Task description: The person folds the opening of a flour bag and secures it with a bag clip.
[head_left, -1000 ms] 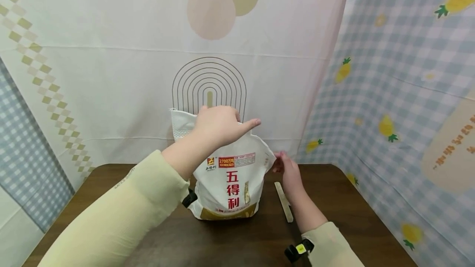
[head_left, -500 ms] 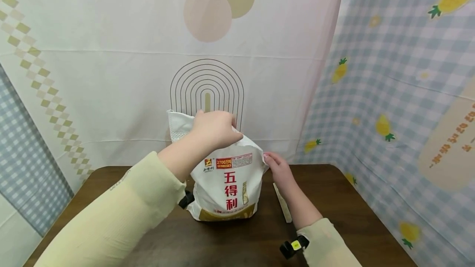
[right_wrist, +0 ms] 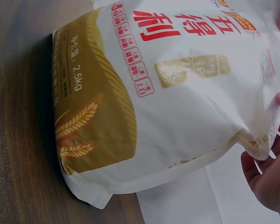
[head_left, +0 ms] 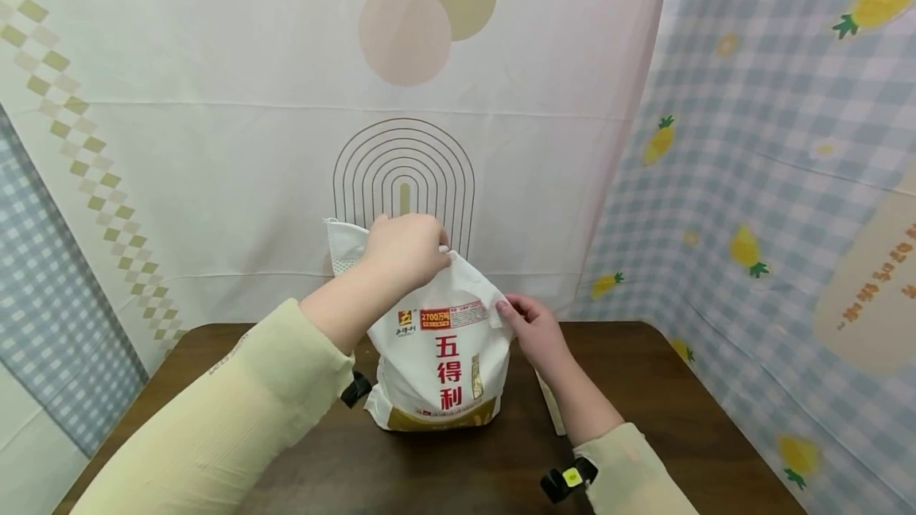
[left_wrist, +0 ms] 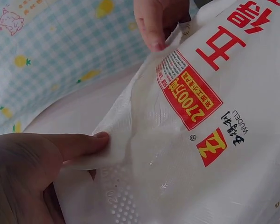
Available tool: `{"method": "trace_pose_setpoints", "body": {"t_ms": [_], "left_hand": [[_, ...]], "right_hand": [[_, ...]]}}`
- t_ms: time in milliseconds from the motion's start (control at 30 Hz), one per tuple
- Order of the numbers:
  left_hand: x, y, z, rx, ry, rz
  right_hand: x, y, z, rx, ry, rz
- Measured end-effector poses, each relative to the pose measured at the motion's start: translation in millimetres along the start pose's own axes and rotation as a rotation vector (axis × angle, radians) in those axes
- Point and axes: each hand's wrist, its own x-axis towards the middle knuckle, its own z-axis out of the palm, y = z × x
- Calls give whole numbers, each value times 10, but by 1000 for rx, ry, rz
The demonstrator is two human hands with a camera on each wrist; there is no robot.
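Observation:
A white printed bag (head_left: 429, 364) with red characters and a gold base stands upright on the dark wooden table (head_left: 315, 459). At its top edge my left hand (head_left: 406, 249) pinches the material, thumb in front, as the left wrist view shows with the hand (left_wrist: 28, 172) at the bag's rim (left_wrist: 116, 126). My right hand (head_left: 540, 332) grips the bag's upper right corner; in the right wrist view the hand (right_wrist: 270, 172) has its fingers behind that corner and its thumb in front. The bag's far side is hidden.
A narrow light-coloured strip (head_left: 549, 404) lies on the table right of the bag, partly covered by my right forearm. Behind the table hangs a white patterned cloth (head_left: 236, 181), with blue checked cloth (head_left: 716, 221) along the right side.
My right hand has moved left with the bag's corner, which is now folded inward. My left hand's thumb, earlier sticking out, has come down onto the top edge.

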Motion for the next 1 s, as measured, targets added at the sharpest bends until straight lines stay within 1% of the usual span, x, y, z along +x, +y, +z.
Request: {"method": "trace_pose_setpoints", "body": {"t_ms": [133, 233, 367, 500, 633, 767, 900, 1000], "left_hand": [[20, -10, -11, 20, -2, 23], [33, -25, -31, 28, -21, 42], [50, -44, -54, 39, -44, 67], [51, -69, -54, 27, -59, 77], [30, -113, -57, 12, -54, 78], [15, -142, -66, 26, -53, 91], [17, -167, -63, 31, -78, 114], [31, -192, -59, 9, -102, 142]], "right_hand": [[-8, 10, 16, -67, 30, -23], [-6, 38, 13, -114, 57, -30], [-9, 71, -4, -140, 72, -26], [-21, 84, -12, -130, 69, -22], [-20, 87, -4, -113, 57, -42], [-18, 93, -4, -100, 65, -55], [-26, 122, -16, -95, 69, -44], [-29, 145, -26, -88, 67, -21]]}}
